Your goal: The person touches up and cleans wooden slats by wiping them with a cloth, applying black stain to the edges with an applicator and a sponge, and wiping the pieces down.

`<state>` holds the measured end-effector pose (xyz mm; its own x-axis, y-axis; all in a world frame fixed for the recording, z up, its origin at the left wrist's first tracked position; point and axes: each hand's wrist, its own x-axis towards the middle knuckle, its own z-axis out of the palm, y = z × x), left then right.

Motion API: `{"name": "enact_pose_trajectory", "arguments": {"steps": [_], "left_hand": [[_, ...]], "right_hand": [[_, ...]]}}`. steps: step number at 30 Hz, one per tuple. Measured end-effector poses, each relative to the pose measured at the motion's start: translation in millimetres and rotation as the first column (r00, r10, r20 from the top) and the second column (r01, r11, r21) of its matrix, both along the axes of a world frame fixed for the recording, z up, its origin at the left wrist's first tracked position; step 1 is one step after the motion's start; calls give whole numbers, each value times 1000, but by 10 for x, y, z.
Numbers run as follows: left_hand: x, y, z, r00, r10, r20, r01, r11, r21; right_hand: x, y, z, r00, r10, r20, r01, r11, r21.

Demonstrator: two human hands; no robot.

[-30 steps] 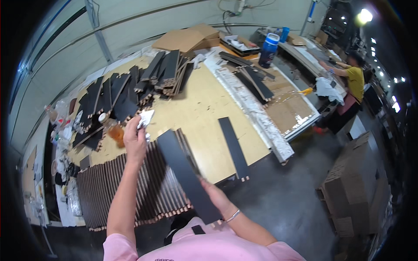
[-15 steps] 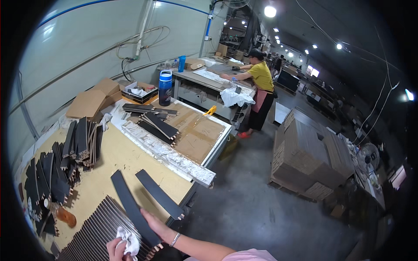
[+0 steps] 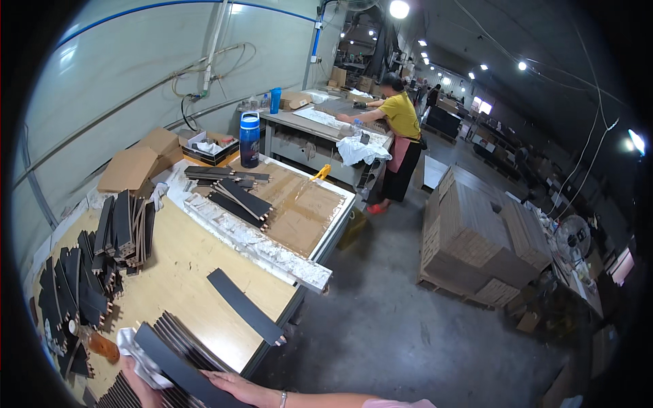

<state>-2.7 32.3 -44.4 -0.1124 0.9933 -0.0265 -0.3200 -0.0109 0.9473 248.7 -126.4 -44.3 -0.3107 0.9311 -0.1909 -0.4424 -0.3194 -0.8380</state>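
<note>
A dark, slightly curved slat [image 3: 171, 360] is tilted over a row of slats [image 3: 115, 400] stacked on edge at the near side of the table. My right hand [image 3: 238, 389] grips this slat near its lower end, fingers along its face. In my left hand [image 3: 138, 382] is a white cloth [image 3: 141, 359], pressed to the slat's left edge; part of the cloth is hidden behind the slat. Another single slat [image 3: 245, 307], with light wooden pegs at its end, lies by the table's right edge.
Piles of dark slats [image 3: 122, 228] lie at the left, beside a bottle of amber liquid [image 3: 101, 345]. A white-crusted bar [image 3: 255, 243] crosses the table; beyond it stand a blue bottle [image 3: 249, 141] and cardboard. A co-worker [image 3: 398, 126] stands at a farther table. Stacked boards [image 3: 469, 238] stand at right.
The held slat has moved down and left over the stacked row. The left hand has brought the cloth leftward and up to the slat's left edge.
</note>
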Motion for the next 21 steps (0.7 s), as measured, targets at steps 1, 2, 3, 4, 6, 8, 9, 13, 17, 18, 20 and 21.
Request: {"name": "enact_pose_trajectory", "arguments": {"steps": [1, 2, 3, 4, 6, 8, 9, 13, 17, 18, 20, 21], "left_hand": [[212, -169, 79, 997, -15, 82, 20, 998, -61], [383, -337, 147, 991, -15, 136, 30, 994, -108], [542, -477, 193, 983, 2, 186, 26, 989, -147], [592, -493, 203, 986, -26, 162, 47, 991, -126], [578, -453, 159, 995, -45, 89, 51, 997, -62], [532, -413, 156, 997, -27, 66, 31, 998, -55], [533, -386, 188, 997, -24, 73, 29, 998, -63], [362, -199, 542, 999, 5, -37, -5, 1000, 20], [571, -142, 451, 987, 82, -137, -67, 992, 111], [640, -184, 364, 968, 40, -248, -17, 995, 97], [920, -639, 317, 784, -93, -614, 281, 935, 217], [1102, -875, 249, 664, -28, -747, 410, 849, 333]], "right_hand": [[-5, 34, -66, 1000, 13, 7, -13, 1000, -17], [-2, 92, -137, 999, 32, 13, -32, 999, -33], [9, 169, -213, 999, 50, 21, -49, 998, -46], [27, 252, -281, 997, 64, 30, -62, 996, -61], [-85, 238, -427, 982, -113, 151, 98, 989, 107], [-23, 174, -83, 852, -132, 507, 10, 972, 236], [-19, 172, -106, 804, -148, 576, -15, 963, 268], [15, 320, -458, 952, -74, 296, 34, 990, 140], [-7, 475, -527, 993, 8, -120, -32, 979, -202], [9, 508, -468, 993, 5, -118, -29, 979, -203], [21, 608, -505, 943, -117, -312, 51, 976, -214], [67, 666, -614, 858, -158, -489, 80, 981, -177]]}}
